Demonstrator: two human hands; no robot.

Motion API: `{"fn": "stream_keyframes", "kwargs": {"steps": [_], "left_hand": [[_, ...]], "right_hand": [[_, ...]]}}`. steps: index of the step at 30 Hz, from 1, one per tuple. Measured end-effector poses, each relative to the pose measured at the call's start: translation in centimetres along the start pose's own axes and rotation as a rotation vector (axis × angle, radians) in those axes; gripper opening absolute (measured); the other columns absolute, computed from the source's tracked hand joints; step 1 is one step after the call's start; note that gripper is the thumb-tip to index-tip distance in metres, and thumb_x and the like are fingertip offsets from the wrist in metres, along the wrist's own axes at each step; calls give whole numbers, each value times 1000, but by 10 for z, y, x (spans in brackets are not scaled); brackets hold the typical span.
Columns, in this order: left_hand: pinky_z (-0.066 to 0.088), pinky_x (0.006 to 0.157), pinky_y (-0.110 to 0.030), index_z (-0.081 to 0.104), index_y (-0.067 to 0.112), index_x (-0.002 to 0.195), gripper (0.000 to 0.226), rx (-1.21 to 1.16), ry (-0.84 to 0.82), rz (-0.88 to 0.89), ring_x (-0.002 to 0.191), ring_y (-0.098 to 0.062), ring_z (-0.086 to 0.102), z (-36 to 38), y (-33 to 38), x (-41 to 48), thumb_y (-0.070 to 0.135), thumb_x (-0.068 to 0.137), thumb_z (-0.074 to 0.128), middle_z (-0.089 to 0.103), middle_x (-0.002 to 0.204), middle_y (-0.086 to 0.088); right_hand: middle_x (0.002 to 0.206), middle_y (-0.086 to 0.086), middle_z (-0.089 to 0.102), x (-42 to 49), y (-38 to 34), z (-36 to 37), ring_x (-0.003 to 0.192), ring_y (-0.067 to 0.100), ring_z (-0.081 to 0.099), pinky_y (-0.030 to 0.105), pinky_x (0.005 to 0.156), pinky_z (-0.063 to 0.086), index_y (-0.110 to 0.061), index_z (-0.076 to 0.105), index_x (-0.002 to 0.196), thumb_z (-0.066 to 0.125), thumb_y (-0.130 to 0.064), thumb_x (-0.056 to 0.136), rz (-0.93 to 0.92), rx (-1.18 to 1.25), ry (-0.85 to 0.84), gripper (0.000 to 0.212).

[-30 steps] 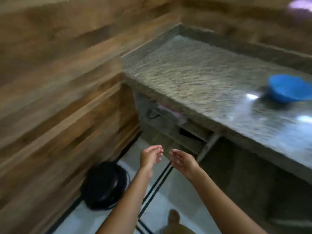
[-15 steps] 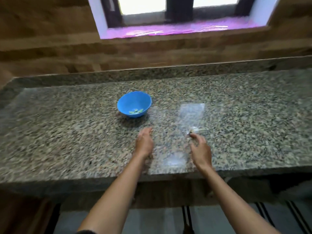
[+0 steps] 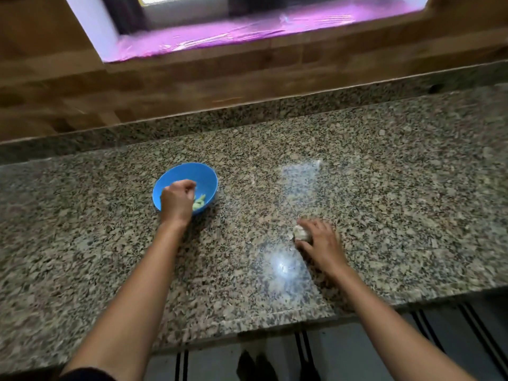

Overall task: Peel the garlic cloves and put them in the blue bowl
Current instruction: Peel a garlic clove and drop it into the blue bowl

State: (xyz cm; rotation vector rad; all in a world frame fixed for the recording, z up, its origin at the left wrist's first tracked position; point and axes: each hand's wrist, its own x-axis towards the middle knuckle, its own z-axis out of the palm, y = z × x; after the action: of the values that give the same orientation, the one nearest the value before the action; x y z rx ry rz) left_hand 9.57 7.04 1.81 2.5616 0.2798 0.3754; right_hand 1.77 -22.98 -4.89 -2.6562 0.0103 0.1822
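The right hand [image 3: 320, 240] curls around the garlic [image 3: 301, 232] on the desk [image 3: 384, 188]; the left hand [image 3: 177, 200], curled, contents unclear, hovers over the bowl [image 3: 204, 176]. Best split cloves gently.

A home kitchen. A speckled granite counter [image 3: 384, 188] runs across the middle of the frame, with a low granite upstand along its far edge. Above it, wood-look wall tiles [image 3: 247, 78] and a window sill [image 3: 247, 31] at top centre. A tiled floor [image 3: 357, 358] shows at the bottom.
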Motion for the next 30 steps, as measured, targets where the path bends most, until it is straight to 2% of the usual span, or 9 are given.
{"fn": "stream_keyframes", "kwargs": {"steps": [2,4,6,8,11,13,18,23,30], "left_hand": [[48,87,-35,71,5,105,23,71,-124,-104,93,-29,65,0,-7,18,2,88,55,70,106,-15],[47,77,-30,72,8,103,24,-16,-67,-63,81,-26,64,1,8,13,3,89,54,71,102,-12],[48,74,-20,71,10,104,22,-254,-37,8,85,-18,65,4,34,-10,6,91,55,71,103,-4],[51,79,-15,67,13,111,22,-533,-325,-68,94,-11,64,19,57,-44,13,91,59,67,110,0],[57,78,-29,61,13,119,32,-826,-800,-346,90,-17,68,48,75,-88,18,88,63,69,109,-8],[58,69,-28,60,9,120,34,-973,-786,-456,83,-19,69,58,73,-94,11,87,64,71,102,-12],[56,71,-27,58,1,112,34,-1204,-852,-581,87,-25,69,53,51,-80,5,80,67,68,106,-20],[56,72,-26,63,1,114,41,-1252,-975,-489,90,-23,67,47,53,-73,6,74,68,68,109,-17],[57,73,-28,69,12,97,19,-1019,-606,-257,87,-19,71,51,64,-86,4,80,70,72,96,-10]], "right_hand": [[128,-3,52,2,-3,-1,117,16,47,34,103,35,-29,48,130,65,-35,82,40,94,-5,51],[115,-1,59,2,-10,-2,99,13,55,23,85,47,-21,55,123,72,-32,77,85,295,46,50],[107,-4,58,2,-23,0,87,5,52,4,68,41,-15,57,120,75,-27,75,114,458,122,50],[108,-4,58,0,-39,7,85,2,52,3,65,41,-15,57,119,75,-23,76,107,486,178,48],[118,-5,56,-2,-62,16,97,6,54,11,78,44,-18,55,121,71,-15,78,52,417,221,46],[121,-8,51,0,-69,19,99,4,53,7,77,45,-20,54,122,69,-10,80,34,502,163,46],[116,15,62,-3,-69,-3,87,17,62,28,73,55,-16,63,106,46,-16,95,271,1347,-29,19],[100,12,61,-1,-75,-9,89,22,59,36,75,54,-11,59,107,33,-36,98,336,1498,-353,37],[115,22,60,-3,-83,4,103,31,58,48,94,48,-6,58,109,36,-26,99,353,1664,-192,32]]}}
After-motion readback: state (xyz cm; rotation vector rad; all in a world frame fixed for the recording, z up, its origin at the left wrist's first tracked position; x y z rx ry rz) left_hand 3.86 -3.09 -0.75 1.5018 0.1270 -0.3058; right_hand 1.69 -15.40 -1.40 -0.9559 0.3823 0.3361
